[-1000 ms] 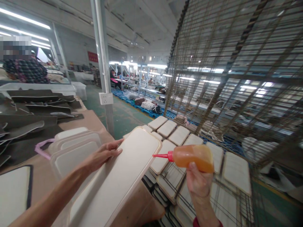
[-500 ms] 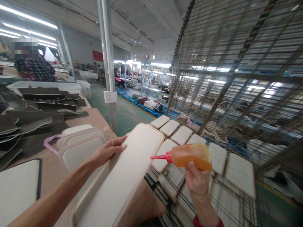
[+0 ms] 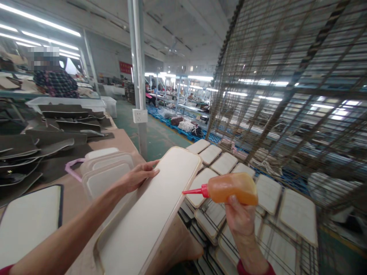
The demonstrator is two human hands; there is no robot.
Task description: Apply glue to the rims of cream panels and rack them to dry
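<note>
My left hand (image 3: 143,175) grips the left edge of a long white panel (image 3: 160,206) with rounded corners, thumb on its face and fingers at the far side. The panel is tilted, its near end running out of the bottom of the view. In my right hand (image 3: 241,215) lies a squeeze bottle (image 3: 232,189) of amber liquid, held sideways with the fingers wrapped round it. Its red nozzle (image 3: 193,191) points left, the tip at the panel's right edge. Whether liquid is coming out cannot be made out.
Several white panels (image 3: 298,214) with yellowish rims lie on wire racks at the right. A tall wire grid (image 3: 281,76) leans over them. On the brown table (image 3: 114,139) at the left are dark curved pieces (image 3: 54,141) and more white panels (image 3: 110,175). A person (image 3: 54,78) is farther back.
The view has turned slightly left, so the surroundings appear farther right. The nozzle tip stays at the panel's right edge, and both hands keep their holds.
</note>
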